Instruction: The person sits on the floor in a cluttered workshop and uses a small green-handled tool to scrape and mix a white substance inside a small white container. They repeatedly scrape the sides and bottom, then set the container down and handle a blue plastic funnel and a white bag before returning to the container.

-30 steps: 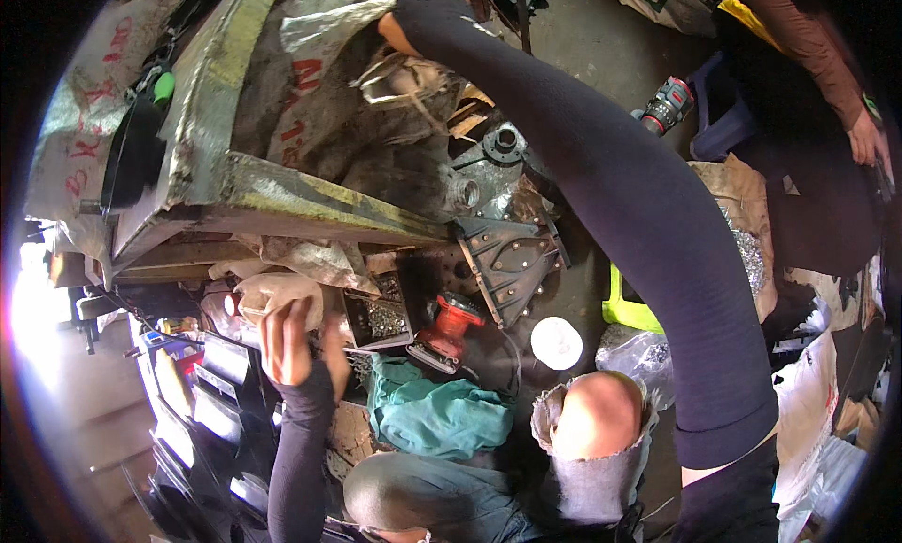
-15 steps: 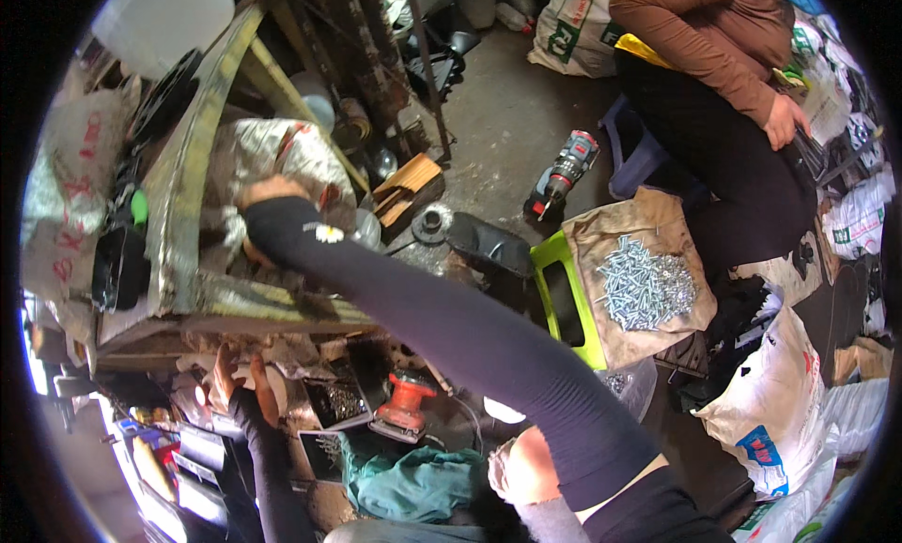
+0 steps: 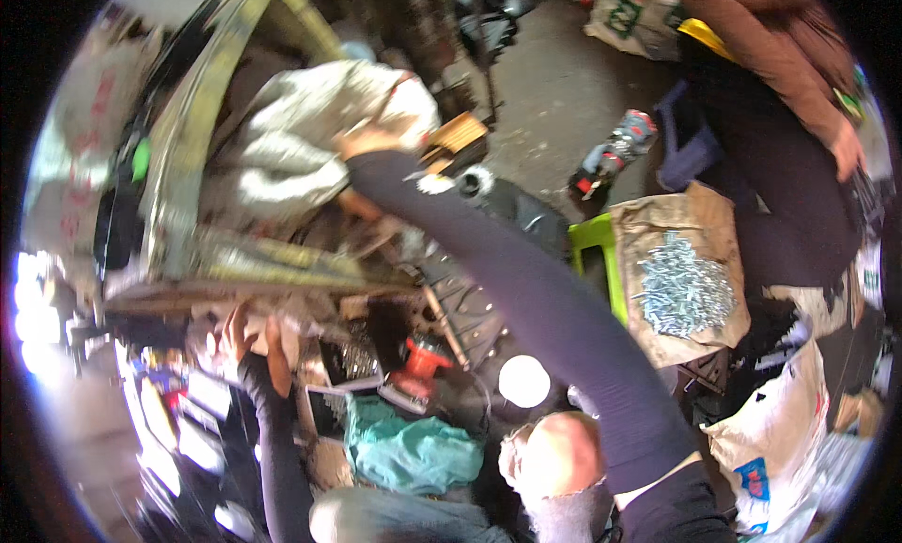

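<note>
My right hand [image 3: 368,147], at the end of a dark sleeve with a small white flower mark, is closed on a crumpled white woven sack [image 3: 315,120] inside the yellow-and-grey frame [image 3: 178,158]. The sleeve hides part of the grip, and motion blurs the fingers. Lower down, my left hand [image 3: 256,348] has its fingers spread with nothing in them. It is beside a pale, plastic-looking bundle [image 3: 296,332] under the frame's near edge; I cannot tell if they touch. A red power sander [image 3: 416,374] and a tray of small metal parts [image 3: 352,360] lie to its right.
Screws are heaped on a brown cloth [image 3: 723,219] over a lime-green stool [image 3: 594,238]. A cordless drill [image 3: 615,153] lies on the floor near a seated person [image 3: 780,83]. A teal cloth [image 3: 409,449], a white round object [image 3: 524,381] and a white sack [image 3: 775,430] are nearer me.
My right hand and the white sack have shifted right, and the sack bulges out more. The whole view has swung, so the drill and stool appear farther right. My left hand stays spread.
</note>
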